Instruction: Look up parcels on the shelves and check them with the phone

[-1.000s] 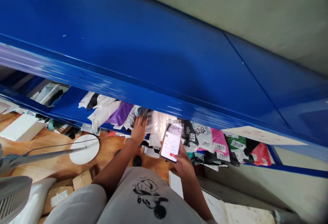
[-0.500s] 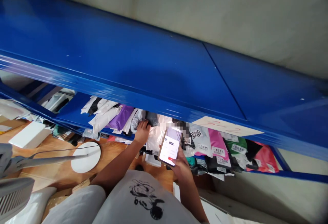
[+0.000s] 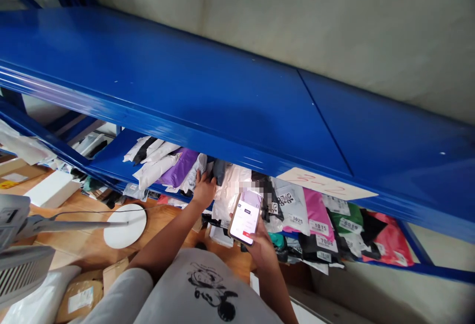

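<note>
Just above parcels (image 3: 156, 169), a blue shelf (image 3: 222, 91); right hand (image 3: 260, 241) closed around phone (image 3: 245, 219), left hand (image 3: 204, 191) against grey parcel (image 3: 192, 177), its grip unclear.

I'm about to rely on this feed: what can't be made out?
All in the head view:
Phone text: mostly too small to read.
Left hand: its own back hides whether it grips anything.
Purple package: far end hidden by the upper shelf.
Cardboard box: cut off by the left edge.
</note>
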The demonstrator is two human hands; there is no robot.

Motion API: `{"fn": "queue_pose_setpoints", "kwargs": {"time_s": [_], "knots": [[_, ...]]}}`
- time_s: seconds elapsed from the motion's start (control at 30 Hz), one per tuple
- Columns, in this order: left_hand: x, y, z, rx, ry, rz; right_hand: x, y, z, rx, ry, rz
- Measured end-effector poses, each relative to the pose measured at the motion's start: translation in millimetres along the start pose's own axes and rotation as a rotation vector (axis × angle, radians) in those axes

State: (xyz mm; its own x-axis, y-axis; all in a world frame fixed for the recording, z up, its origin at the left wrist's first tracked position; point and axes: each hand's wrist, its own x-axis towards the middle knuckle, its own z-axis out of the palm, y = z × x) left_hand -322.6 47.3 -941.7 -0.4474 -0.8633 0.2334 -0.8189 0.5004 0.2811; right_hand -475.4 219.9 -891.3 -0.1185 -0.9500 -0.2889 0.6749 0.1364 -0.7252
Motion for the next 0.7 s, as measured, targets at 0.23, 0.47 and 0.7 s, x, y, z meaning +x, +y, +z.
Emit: {"fn": "queue_pose_setpoints", "kwargs": {"time_s": [0.23,0.47,0.7], "knots": [[-20.2,-16.7,-4.3,-0.017,-0.020,0.096,4.2,6.0,13.6,0.029,0.024,0.048],[-12.7,-6.2,6.7,-0.022,0.066,-0.139,31.3,6.8,55.7,-0.016,-0.052,0.075],[-19.0,-22.0,12.4,-0.068,0.100,-0.220,78.2,24.8,69.9,-0.090,-0.012,0.140]]}}
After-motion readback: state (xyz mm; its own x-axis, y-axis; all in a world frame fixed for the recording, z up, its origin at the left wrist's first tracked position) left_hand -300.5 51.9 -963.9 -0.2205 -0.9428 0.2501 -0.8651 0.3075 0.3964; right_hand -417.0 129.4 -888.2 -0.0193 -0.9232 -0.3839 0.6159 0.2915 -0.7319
